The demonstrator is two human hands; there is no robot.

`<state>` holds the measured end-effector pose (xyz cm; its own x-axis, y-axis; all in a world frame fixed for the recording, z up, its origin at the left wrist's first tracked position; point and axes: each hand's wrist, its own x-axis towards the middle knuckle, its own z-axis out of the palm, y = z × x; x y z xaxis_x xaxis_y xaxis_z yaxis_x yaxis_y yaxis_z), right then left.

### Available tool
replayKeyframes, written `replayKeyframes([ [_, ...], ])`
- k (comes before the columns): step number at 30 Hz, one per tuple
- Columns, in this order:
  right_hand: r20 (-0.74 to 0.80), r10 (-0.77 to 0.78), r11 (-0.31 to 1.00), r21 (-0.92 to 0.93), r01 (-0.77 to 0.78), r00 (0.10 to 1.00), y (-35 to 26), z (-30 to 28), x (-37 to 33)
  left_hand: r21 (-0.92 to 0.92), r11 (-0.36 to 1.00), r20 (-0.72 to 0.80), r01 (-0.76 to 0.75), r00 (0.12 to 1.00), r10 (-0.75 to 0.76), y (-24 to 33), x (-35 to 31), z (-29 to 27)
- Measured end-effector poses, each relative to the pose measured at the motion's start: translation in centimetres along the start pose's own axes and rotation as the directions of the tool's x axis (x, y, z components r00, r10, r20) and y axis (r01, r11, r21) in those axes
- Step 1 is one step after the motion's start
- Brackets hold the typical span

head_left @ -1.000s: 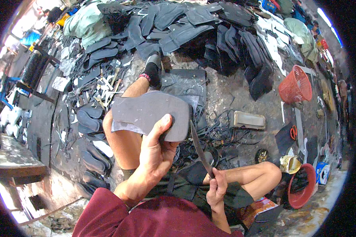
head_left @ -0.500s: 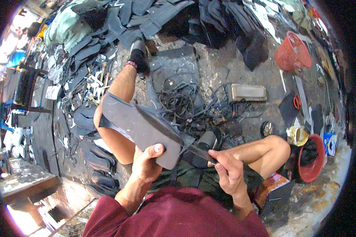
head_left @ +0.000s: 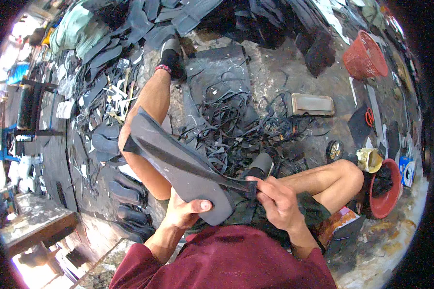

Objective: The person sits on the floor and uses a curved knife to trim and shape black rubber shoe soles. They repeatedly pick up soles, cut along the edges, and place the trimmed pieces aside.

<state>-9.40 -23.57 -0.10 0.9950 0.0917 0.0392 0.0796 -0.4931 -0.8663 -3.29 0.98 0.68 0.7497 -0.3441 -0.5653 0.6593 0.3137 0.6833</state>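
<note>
My left hand (head_left: 182, 214) grips the near end of a grey, sole-shaped rubber slab (head_left: 176, 166) from below, thumb on top. The slab is tilted over my bare left knee (head_left: 144, 139). A dark narrow strip (head_left: 178, 161) runs along the slab's upper edge toward my right hand (head_left: 277, 202). That hand is closed on the dark handle of a knife (head_left: 250, 185) at the slab's near right edge, and the blade is mostly hidden. My right knee (head_left: 345, 176) is bent to the right.
A tangle of black rubber strips (head_left: 226, 120) lies on the ground ahead, with a grey block (head_left: 312, 103) beyond it. Cut black soles (head_left: 115, 144) lie at left. A red basket (head_left: 366, 53) and red bowl (head_left: 386, 190) stand at right. A wooden bench (head_left: 33, 226) is lower left.
The slab has turned from flat and face-up to tilted on edge over my left knee. My right hand with the knife has moved up to the slab's near edge.
</note>
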Motion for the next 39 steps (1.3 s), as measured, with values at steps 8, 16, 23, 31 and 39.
replayKeyframes([
  [8, 0.116, -0.012, 1.0, -0.021, 0.014, 0.993, 0.2, 0.0, 3.5, 0.173, 0.983, 0.093, 0.059, 0.993, -0.076, -0.8, -0.2, -1.1],
  [16, -0.154, -0.148, 0.983, 0.086, 0.163, 0.977, -0.7, 7.0, 11.9, 0.26, 0.965, 0.24, -0.014, 0.969, -0.051, -0.5, 0.4, -0.7],
  [23, -0.076, -0.074, 0.965, 0.248, 0.091, 0.994, -2.9, 5.9, 7.8, 0.054, 0.967, -0.014, -0.249, 0.968, 0.25, 2.0, 0.4, -2.9],
  [31, -0.103, -0.01, 0.999, 0.048, 0.016, 0.995, 0.6, 4.6, -0.7, -0.002, 1.0, -0.137, -0.019, 0.99, 0.018, 5.0, 0.8, -3.0],
  [39, 0.061, -0.07, 0.997, 0.033, 0.068, 0.996, 1.0, 0.8, 3.9, 0.136, 0.99, -0.079, -0.035, 0.996, 0.046, 4.7, 1.5, -2.5],
])
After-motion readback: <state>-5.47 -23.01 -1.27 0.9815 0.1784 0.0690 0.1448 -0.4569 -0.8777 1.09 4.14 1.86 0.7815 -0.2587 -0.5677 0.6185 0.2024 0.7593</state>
